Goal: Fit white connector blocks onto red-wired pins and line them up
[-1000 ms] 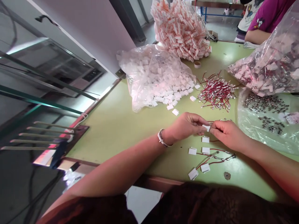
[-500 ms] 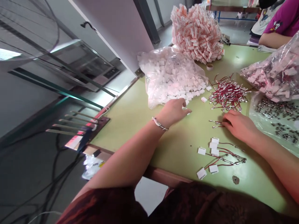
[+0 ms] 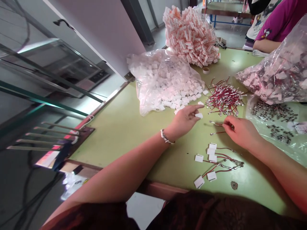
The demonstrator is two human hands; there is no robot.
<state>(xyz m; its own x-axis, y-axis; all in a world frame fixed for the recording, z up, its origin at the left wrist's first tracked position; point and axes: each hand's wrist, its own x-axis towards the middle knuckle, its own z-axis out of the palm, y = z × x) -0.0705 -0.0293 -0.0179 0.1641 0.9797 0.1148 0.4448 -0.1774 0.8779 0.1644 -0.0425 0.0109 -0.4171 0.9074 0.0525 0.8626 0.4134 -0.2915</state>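
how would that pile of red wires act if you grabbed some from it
The pile of red wires would probably come up tangled, since its strands cross at many angles. It looks flexible rather than rigid, as many strands curve. A small pinch should feel light, given how thin they are.

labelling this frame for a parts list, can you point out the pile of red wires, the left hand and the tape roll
pile of red wires [image 3: 225, 97]: head view, middle of the heap
left hand [image 3: 183, 121]: head view, back of the hand
tape roll [image 3: 206, 72]: head view, its near outer side
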